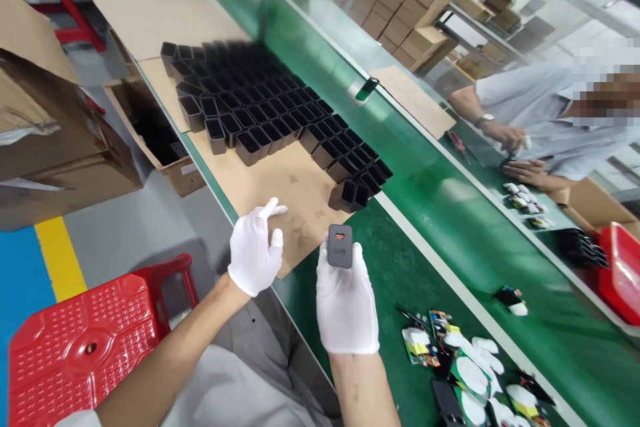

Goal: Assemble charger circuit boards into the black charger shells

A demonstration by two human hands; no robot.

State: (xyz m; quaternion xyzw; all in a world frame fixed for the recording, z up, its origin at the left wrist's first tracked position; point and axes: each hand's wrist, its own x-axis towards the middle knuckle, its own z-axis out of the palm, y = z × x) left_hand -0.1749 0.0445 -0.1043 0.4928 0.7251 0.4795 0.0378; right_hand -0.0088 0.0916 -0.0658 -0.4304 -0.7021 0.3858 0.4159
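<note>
My right hand (347,303), in a white glove, grips a small black charger (340,255) whose end face with an orange USB port points up at me. To its left, my gloved left hand (256,250) is held over the table edge with its fingers apart and nothing in them. Beyond both hands, many black open-topped plastic housings (260,107) stand in tight rows on a brown cardboard sheet (280,190). Near my right forearm lies a pile of circuit boards (467,373) with white and yellow parts on the green surface.
A red stool (90,340) is at lower left, near cardboard boxes (50,120). Across the green conveyor belt (425,200), a co-worker (530,113) handles small parts. A black housing (369,88) and another small part (513,300) lie on the belt. A red bin (620,273) stands at far right.
</note>
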